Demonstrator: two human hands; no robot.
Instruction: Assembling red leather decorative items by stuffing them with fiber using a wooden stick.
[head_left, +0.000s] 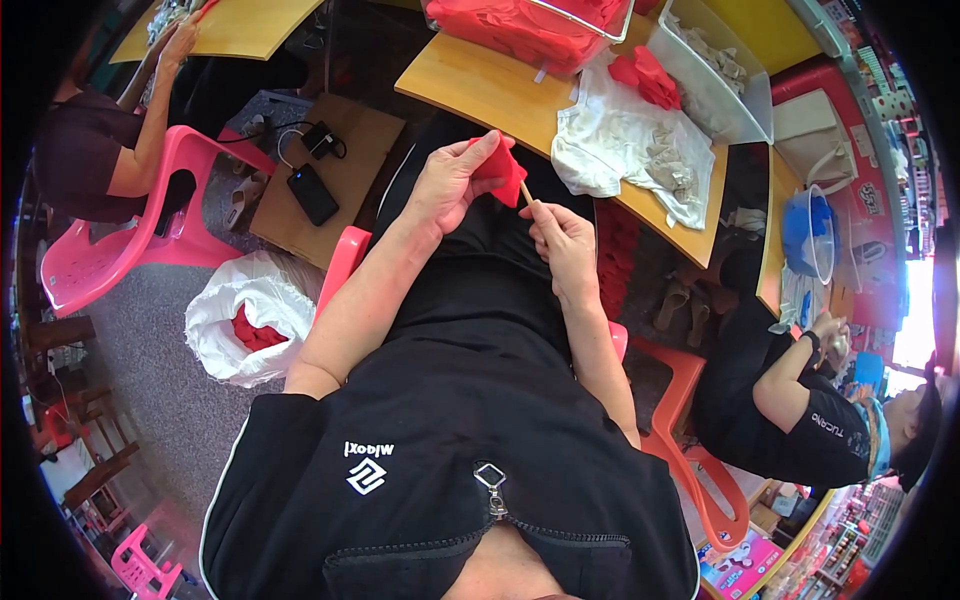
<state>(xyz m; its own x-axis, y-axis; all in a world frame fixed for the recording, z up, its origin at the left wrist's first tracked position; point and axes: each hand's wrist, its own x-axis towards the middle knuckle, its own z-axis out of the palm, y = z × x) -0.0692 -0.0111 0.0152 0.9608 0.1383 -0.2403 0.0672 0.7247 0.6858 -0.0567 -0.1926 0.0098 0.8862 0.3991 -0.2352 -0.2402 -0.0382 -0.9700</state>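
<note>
My left hand [446, 188] pinches a small red fabric piece [508, 178] between thumb and fingers, above my lap. In my right hand [566, 246] is a thin wooden stick [527, 193], gripped near its lower end. The stick's upper end meets the lower right edge of the fabric; whether it goes inside I cannot tell. Both hands are just short of the wooden table's [480, 85] near edge.
On the table are a basket of red fabric pieces [535, 35], a white cloth [590, 130], a red piece [650, 78] and a clear bin [755, 95]. A white sack [215, 310] stands left of me; cardboard [365, 125] holds a black phone [313, 195]. People sit at both sides.
</note>
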